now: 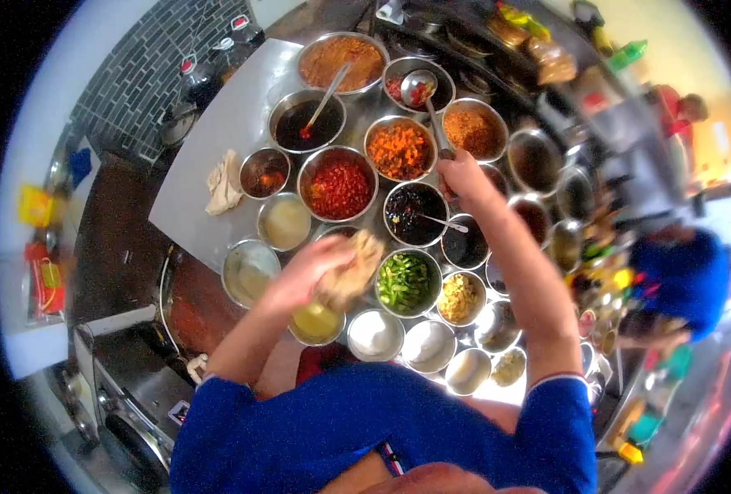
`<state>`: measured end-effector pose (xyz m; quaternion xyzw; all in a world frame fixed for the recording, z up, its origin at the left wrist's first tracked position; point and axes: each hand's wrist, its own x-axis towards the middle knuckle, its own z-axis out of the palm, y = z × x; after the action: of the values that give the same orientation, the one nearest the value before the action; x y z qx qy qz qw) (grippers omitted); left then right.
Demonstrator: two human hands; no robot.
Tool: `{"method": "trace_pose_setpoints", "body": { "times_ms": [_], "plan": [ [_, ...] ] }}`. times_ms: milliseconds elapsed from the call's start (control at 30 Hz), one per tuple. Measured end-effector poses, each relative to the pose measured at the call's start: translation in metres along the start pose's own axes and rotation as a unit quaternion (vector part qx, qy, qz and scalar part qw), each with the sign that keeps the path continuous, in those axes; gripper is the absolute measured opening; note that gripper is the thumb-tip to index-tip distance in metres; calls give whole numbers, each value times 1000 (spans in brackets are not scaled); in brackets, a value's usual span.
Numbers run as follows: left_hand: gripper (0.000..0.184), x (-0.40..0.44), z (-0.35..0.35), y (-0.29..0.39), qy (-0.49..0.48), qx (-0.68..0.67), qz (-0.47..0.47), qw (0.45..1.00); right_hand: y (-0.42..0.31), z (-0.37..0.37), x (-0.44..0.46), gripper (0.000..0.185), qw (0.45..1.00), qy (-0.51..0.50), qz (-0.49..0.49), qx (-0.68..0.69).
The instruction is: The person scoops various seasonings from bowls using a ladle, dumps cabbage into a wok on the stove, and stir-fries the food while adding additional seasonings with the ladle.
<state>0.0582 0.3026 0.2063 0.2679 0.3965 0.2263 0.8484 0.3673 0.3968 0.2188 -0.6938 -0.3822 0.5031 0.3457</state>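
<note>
Red-filled bowl point(445, 90) near the table point(232, 111)'s far edge
Our right hand point(464, 177) gripped a ladle point(421, 84) at it; our left hand point(306, 270) clutched cloth point(354, 270).

Silver-grey metal counter point(205, 156), packed with round steel bowls point(304, 183).
Crumpled beige cloth point(223, 186) on bare left part; small round steel bowl point(244, 170) of dark red-brown sauce just beside it.

Crumpled tan cloth point(354, 270), metal ladle point(421, 86)

Wearer's hands point(467, 177): two. Ladle point(437, 128), one; spoons point(327, 97), two; beige cloths point(353, 270), two. Dark bottles point(197, 82), three; bowls point(337, 219), over twenty.
</note>
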Motion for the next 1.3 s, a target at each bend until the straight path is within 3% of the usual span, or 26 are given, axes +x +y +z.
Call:
{"method": "trace_pose_setpoints", "body": {
  "times_ms": [200,333,400,567,700,767,800,867,967,1000,1033,1133,1167,1300],
  "plan": [
    [43,-62,-32,-45,96,40,-21,994,-28,-5,7,19,998,-39,23,-50],
    [40,-67,-25,-68,88,-30,-2,996,-26,-16,12,15,989,-74,90,92],
    [40,-61,-16,-72,72,11,5,997,-19,-19,15,15,979,-62,104,163],
    [40,-47,-11,-74,23,47,-49,997,14,-28,-22,6,964,-56,39,258],
    [39,-36,7,-62,17,-13,-33,999,45,-51,-96,18,933,-75,35,350],
    [39,-33,13,-60,27,-90,-84,992,69,-61,-137,32,931,-68,51,355],
    [40,-23,7,-64,21,-133,-122,983,71,-67,-159,37,934,-58,56,349],
    [37,-13,17,-60,83,-92,-137,983,81,-88,-206,47,945,-80,57,313],
    [28,11,17,-75,114,6,-108,988,104,-115,-268,64,972,-32,114,205],
    [26,15,21,-73,116,45,-93,988,103,-124,-284,67,963,-68,127,227],
    [24,17,24,-73,118,84,-78,986,107,-129,-300,66,964,-59,150,210],
    [23,30,23,-86,51,12,-108,993,113,-132,-323,61,967,-86,182,157],
    [23,32,27,-92,75,11,-104,992,107,-128,-326,57,973,-88,188,97],
    [29,26,43,-117,72,-20,-127,989,124,-108,-318,59,982,-100,41,-158]
  ]
}}
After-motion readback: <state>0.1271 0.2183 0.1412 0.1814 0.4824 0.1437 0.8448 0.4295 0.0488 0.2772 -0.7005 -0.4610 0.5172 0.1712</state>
